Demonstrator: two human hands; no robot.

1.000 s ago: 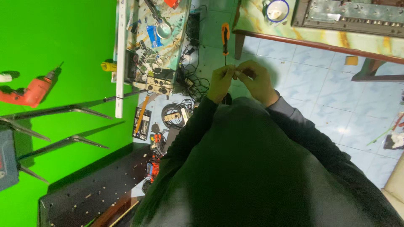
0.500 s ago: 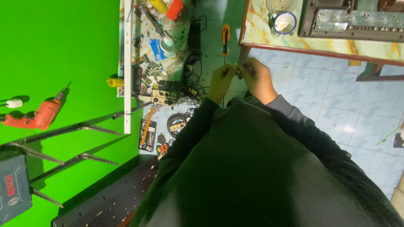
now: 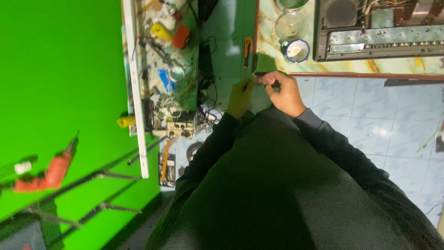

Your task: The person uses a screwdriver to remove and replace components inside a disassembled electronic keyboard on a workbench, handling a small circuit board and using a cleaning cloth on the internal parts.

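You have a bright green wall (image 3: 60, 69) filling the left side of the view, with an orange power drill (image 3: 48, 171) hanging against it and thin dark metal rods (image 3: 106, 176) slanting across below. A white-edged shelf (image 3: 134, 88) stands out from the wall, crowded with small tools, wires and parts. The floor (image 3: 370, 111) under you is pale blue marbled tile, with a dark cable running across it near the shelf. At the top right you see a table (image 3: 351, 65) with a yellowish marbled top and a reddish wooden edge, carrying a grey metal chassis (image 3: 379, 32) and small round glass bowls (image 3: 291, 25). The light is dim and cool
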